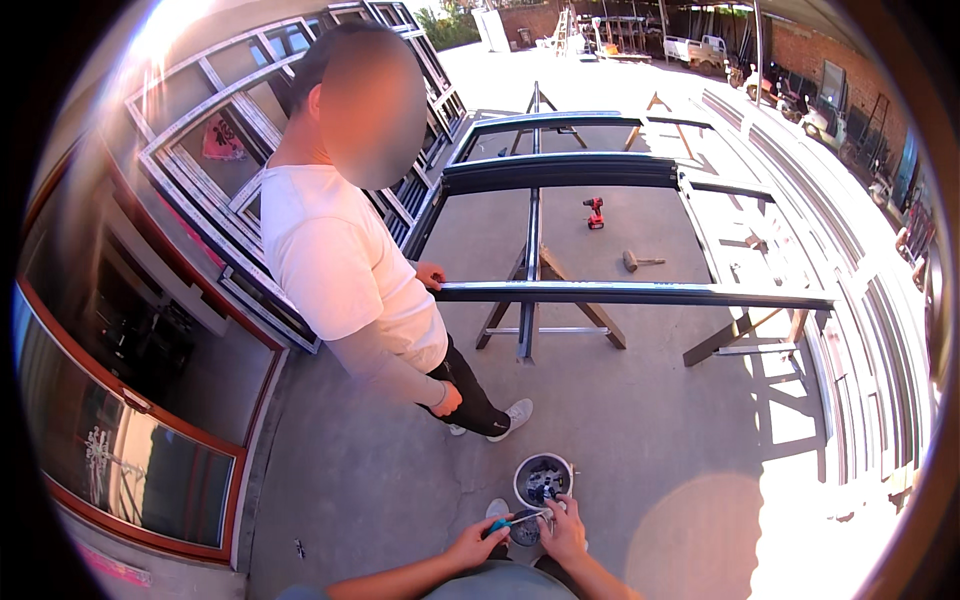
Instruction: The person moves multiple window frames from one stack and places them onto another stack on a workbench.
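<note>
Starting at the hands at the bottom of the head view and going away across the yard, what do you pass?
Hands with a blue tool → small round bucket → near bar of the dark metal frame → hammer → red drill.

Co-worker in white tee (340, 260) stands by dark metal frame (630, 293) resting on sawhorses (540, 300), w/ one palm on its near rail. Red cordless drill (595, 212) & mallet (640, 261) lie on concrete floor (380, 480) beyond it. Window frames (230, 120) stacked at left; vehicles far back.

Sunlit concrete yard (650, 440), stacked window frames (230, 150), brick wall (800, 45)
</note>
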The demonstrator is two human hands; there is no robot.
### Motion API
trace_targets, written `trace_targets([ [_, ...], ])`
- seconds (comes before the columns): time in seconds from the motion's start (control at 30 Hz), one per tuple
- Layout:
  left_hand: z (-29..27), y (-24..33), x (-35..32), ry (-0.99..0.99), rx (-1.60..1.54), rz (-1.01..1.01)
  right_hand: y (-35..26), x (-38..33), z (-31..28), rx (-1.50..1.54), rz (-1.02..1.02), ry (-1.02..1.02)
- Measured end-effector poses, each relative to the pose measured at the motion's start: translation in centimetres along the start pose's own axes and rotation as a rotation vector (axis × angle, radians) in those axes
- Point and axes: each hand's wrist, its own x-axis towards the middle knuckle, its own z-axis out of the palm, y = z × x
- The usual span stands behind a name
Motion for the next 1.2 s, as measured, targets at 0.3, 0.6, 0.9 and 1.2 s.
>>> trace_targets([
  [0.3,-3.7,-1.3,-5.5,0.238,-0.351,-0.163,-5.4,-2.9,6.8,0.617,0.292,-0.706],
  [0.6,-10.3,0.4,-9.5,-0.083,-0.346,-0.220,-13.2,-4.9,10.9,0.723,0.337,-0.587],
  [0.9,-28.6,-12.2,-19.3,0.079,0.050,-0.112,-20.1,-8.5,24.5,0.628,0.583,-0.454],
  [1.2,-48.8,-19.9,-35.2,0.442,0.402,-0.456,-26.9,-7.1,35.2,0.314,0.532,-0.650],
])
